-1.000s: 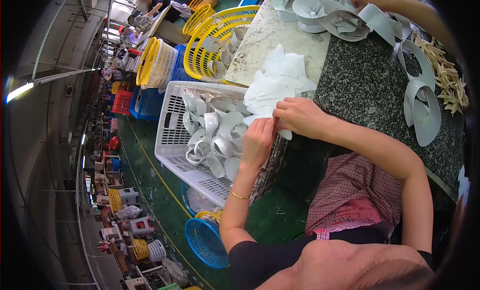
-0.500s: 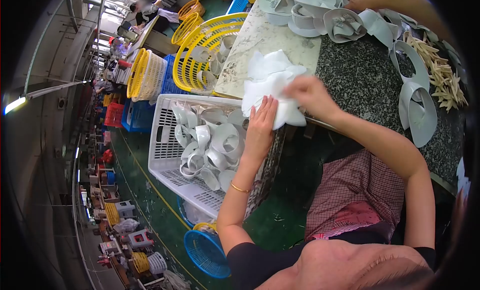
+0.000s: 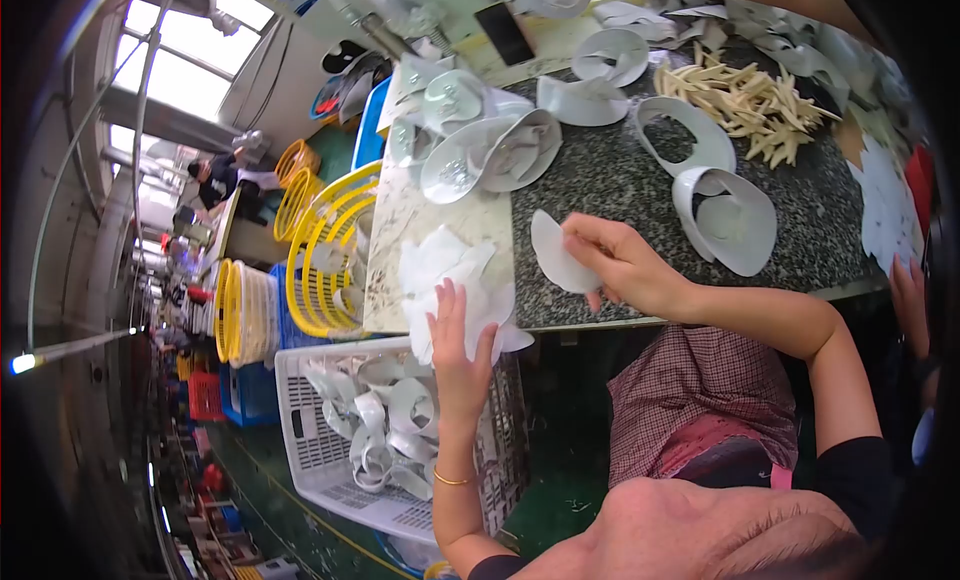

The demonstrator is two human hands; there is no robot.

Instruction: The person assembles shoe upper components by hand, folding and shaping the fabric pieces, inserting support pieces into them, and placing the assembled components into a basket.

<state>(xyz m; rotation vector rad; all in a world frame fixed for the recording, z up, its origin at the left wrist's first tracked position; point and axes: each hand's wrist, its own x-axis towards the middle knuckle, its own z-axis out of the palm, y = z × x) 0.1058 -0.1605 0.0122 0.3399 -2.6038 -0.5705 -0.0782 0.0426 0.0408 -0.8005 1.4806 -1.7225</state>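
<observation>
The two hands are apart: the right hand (image 3: 618, 264) pinches a white piece (image 3: 556, 248) near its edge, over the dark slab (image 3: 600, 170), and I cannot tell if it touches the slab. This piece lies to the left of the right fingers, its long axis slanting from far left to near right, while the left hand (image 3: 462, 345), fingers spread, rests on the pile (image 3: 442, 255) farther left, forearm stretched forward.

So I'm laying the left hand (image 3: 460, 360) out palm down, fingers (image 3: 459, 305) pointing away and thumb (image 3: 486, 342) poking out sideways, left forearm (image 3: 459, 445) lining up behind it. Meanwhile I'm curling the right hand (image 3: 618, 260) into a pinch, right elbow (image 3: 825, 332) bending out wide.
</observation>
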